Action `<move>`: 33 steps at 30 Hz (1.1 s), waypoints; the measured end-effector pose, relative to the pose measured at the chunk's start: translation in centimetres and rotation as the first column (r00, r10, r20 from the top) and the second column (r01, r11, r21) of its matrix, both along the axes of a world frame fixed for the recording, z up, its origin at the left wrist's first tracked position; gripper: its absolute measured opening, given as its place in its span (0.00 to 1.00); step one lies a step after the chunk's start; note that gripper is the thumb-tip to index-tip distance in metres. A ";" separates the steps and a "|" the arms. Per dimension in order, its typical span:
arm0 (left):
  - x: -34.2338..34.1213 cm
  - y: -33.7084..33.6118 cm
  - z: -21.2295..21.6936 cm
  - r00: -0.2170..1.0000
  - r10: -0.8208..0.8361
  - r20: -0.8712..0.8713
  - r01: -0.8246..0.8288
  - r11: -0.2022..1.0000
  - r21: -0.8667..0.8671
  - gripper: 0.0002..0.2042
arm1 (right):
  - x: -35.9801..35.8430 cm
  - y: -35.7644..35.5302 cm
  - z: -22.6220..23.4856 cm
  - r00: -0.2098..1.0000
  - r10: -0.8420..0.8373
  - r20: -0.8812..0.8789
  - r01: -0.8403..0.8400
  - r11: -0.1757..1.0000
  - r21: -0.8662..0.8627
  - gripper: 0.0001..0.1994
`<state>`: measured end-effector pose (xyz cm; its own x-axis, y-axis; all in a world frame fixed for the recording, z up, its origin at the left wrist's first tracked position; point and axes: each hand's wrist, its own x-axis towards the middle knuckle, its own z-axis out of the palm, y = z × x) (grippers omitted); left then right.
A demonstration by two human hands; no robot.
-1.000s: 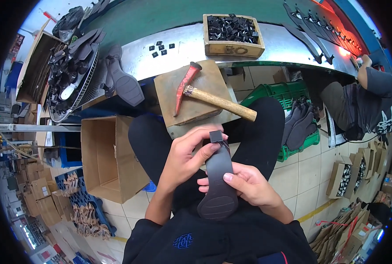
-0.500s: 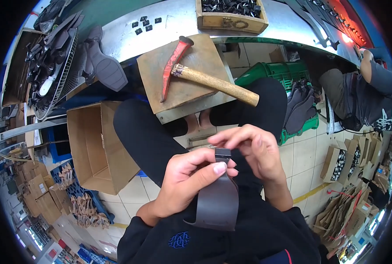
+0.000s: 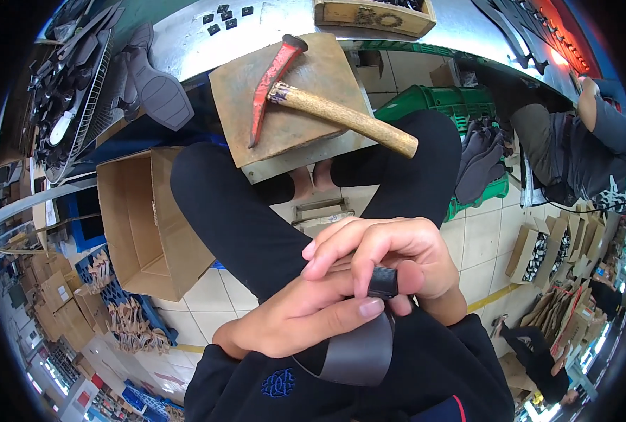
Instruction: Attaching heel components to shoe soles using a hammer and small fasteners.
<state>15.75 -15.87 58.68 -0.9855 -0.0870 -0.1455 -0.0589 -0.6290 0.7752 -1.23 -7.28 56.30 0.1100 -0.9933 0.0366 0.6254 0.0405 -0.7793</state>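
Observation:
My left hand [image 3: 299, 316] is closed around a dark brown shoe sole with a heel [image 3: 359, 355], held close to my body with its broad curved end hanging down. At the heel's top end is a small black heel tip [image 3: 382, 281]. The index finger and thumb of my right hand [image 3: 404, 243] pinch this tip from both sides. Both hands touch, and the fingers hide most of the heel. Beyond my hands, a hammer [image 3: 341, 116] with a red head and wooden handle lies across a flat brown block [image 3: 320, 63].
Several black heel tips [image 3: 223, 15] lie on the metal bench, near a wooden box [image 3: 376, 17]. An open carton [image 3: 133, 225] stands at left. Dark soles [image 3: 160, 88] lean by a wire rack. A green crate [image 3: 432, 105] holds more soles at right, near another person [image 3: 573, 141].
My hands and the sole have moved nearer my body and slightly right. My right hand, earlier loose beside the heel, has closed on its tip.

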 end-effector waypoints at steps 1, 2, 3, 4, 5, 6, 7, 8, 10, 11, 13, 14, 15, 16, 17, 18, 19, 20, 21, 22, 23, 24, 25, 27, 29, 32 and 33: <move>-0.6 0.3 0.8 0.990 -0.019 0.141 -0.005 0.986 0.169 0.17 | 0.0 0.0 0.5 0.999 -0.017 -0.038 0.018 1.000 0.009 0.27; -0.6 0.6 0.8 0.990 -0.020 0.141 -0.004 0.985 0.173 0.17 | 0.0 0.1 0.7 0.997 -0.034 -0.076 0.036 0.999 0.017 0.28; -0.7 0.7 0.9 0.989 -0.027 0.145 -0.005 0.976 0.216 0.17 | -0.1 0.3 0.4 0.996 -0.035 -0.077 0.037 0.999 0.021 0.28; -0.7 0.9 1.0 0.988 -0.033 0.151 -0.007 0.967 0.256 0.18 | -0.1 0.5 -0.1 1.000 -0.007 0.022 0.008 1.000 -0.013 0.25; -0.7 0.9 0.9 0.988 -0.033 0.152 -0.007 0.967 0.256 0.18 | -0.1 0.7 -0.3 0.993 0.024 0.120 -0.018 0.999 -0.050 0.22; -0.7 0.9 0.6 0.993 -0.049 0.111 0.023 0.973 0.231 0.17 | -0.1 0.8 -0.2 0.992 0.023 0.121 -0.017 0.999 -0.050 0.22; -0.5 0.9 0.1 0.995 -0.068 0.069 0.052 0.978 0.204 0.17 | -0.1 1.0 -0.1 0.992 0.016 0.127 -0.012 0.999 -0.029 0.22; -0.4 0.8 -0.4 0.996 -0.087 0.027 0.081 0.981 0.176 0.17 | 0.0 1.2 0.1 0.991 0.009 0.133 -0.008 1.000 -0.009 0.22; -0.4 0.6 -0.9 0.990 -0.129 -0.054 0.134 0.984 0.116 0.17 | 0.4 1.1 0.7 0.997 -0.049 0.064 0.049 0.999 -0.004 0.24; -0.4 0.6 -0.8 0.990 -0.130 -0.054 0.136 0.984 0.117 0.17 | 0.5 1.1 0.9 0.994 -0.106 -0.006 0.106 0.994 -0.002 0.27; -0.7 0.5 -0.5 0.990 -0.127 -0.056 0.132 0.987 0.097 0.17 | -0.2 1.4 0.1 0.998 -0.064 0.012 0.064 0.996 -0.057 0.25; -0.8 0.3 -0.2 0.989 -0.133 -0.060 0.138 0.986 0.097 0.17 | -0.5 1.6 -0.1 0.999 -0.019 0.027 0.022 0.993 -0.114 0.23; -0.6 0.0 0.2 0.986 -0.156 -0.059 0.160 0.986 0.057 0.16 | -0.4 1.6 -0.1 0.999 -0.026 0.022 0.028 0.993 -0.113 0.23; -0.5 0.1 0.4 0.984 -0.169 -0.051 0.170 0.985 0.013 0.16 | -0.3 1.5 -0.1 0.999 -0.011 0.031 0.015 0.992 -0.128 0.22; -0.4 0.5 0.0 0.985 -0.167 -0.050 0.167 0.986 0.009 0.16 | -0.2 1.4 0.0 0.999 0.004 0.039 0.002 0.990 -0.144 0.22; -0.1 1.1 -0.8 0.989 -0.121 -0.082 0.131 0.982 0.133 0.15 | -0.2 1.6 0.2 0.999 0.007 0.040 -0.001 0.989 -0.148 0.22; -0.5 1.1 -0.9 0.990 -0.082 -0.114 0.109 0.960 0.258 0.15 | -0.2 1.7 0.6 0.999 0.000 0.040 0.003 0.996 -0.084 0.21; -0.5 1.0 -0.5 0.989 -0.091 -0.116 0.118 0.960 0.255 0.15 | -0.2 1.8 0.8 0.999 -0.007 0.042 0.008 1.000 -0.020 0.20; -0.5 0.7 0.3 0.995 -0.080 -0.067 0.089 0.987 0.137 0.15 | -0.6 1.8 0.1 0.997 -0.029 -0.070 0.018 0.990 -0.143 0.15; -0.5 0.7 1.0 0.998 -0.056 -0.016 0.056 0.998 0.016 0.15 | -0.3 2.0 0.2 0.997 -0.029 -0.066 0.020 0.989 -0.145 0.15; -0.3 1.4 -0.2 0.997 -0.060 -0.044 0.061 0.998 0.034 0.15 | 0.3 2.3 0.5 0.972 -0.159 -0.175 0.126 0.975 -0.183 0.16; -0.2 1.2 -0.1 0.997 -0.060 -0.039 0.061 0.998 0.032 0.15 | 0.7 2.4 0.7 0.918 -0.286 -0.275 0.226 0.946 -0.231 0.17; -0.1 0.9 0.0 0.994 -0.096 -0.050 0.089 0.989 -0.120 0.15 | 0.0 2.5 1.1 0.873 -0.287 -0.393 0.180 0.941 -0.288 0.18; 0.2 1.1 0.2 0.994 -0.111 -0.021 0.104 0.972 -0.211 0.17 | -0.4 2.7 1.2 0.805 -0.351 -0.477 0.174 0.910 -0.377 0.18; 0.4 0.9 0.4 0.988 -0.151 -0.023 0.141 0.960 -0.242 0.17 | -0.4 2.8 1.6 0.697 -0.446 -0.561 0.175 0.865 -0.470 0.16; -0.1 0.9 1.0 0.987 -0.157 -0.046 0.132 0.929 -0.346 0.18 | -0.6 3.1 2.2 0.710 -0.428 -0.559 0.152 0.869 -0.472 0.19; -0.4 1.1 1.2 0.989 -0.127 -0.070 0.087 0.906 -0.415 0.18 | -0.5 3.2 2.2 0.711 -0.430 -0.557 0.153 0.867 -0.475 0.19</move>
